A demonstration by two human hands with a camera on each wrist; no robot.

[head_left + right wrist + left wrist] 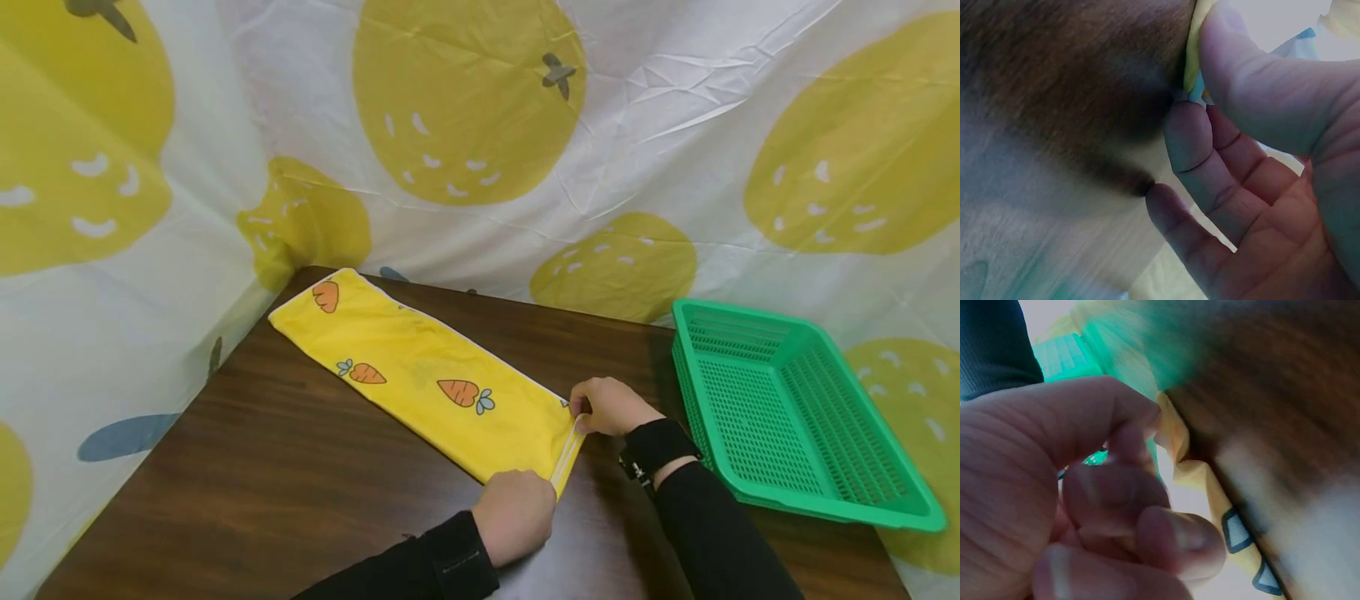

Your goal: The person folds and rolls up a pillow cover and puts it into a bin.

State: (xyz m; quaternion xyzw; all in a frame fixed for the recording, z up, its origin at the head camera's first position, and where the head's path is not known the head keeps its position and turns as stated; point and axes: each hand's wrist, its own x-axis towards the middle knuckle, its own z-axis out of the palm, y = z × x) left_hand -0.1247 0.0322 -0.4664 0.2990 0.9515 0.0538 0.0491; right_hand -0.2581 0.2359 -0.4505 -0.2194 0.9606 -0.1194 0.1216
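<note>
A yellow cloth [412,367] printed with carrots and edged in white lies folded into a long strip, slanting across the dark wooden table [225,467]. At its near right end, my left hand [514,515] pinches the lower corner with curled fingers. My right hand [613,406] pinches the other corner of that end between thumb and fingers. The end edge between both hands is turned over, showing a double white trim. In the left wrist view the cloth's edge [1194,472] runs from the fingertips along the tabletop. A bit of cloth [1194,56] shows at the thumb in the right wrist view.
A green plastic basket [813,500] with slotted walls stands on the table to the right, close to my right forearm. Behind and to the left of the table hangs a white curtain [480,242] with large yellow fruit prints.
</note>
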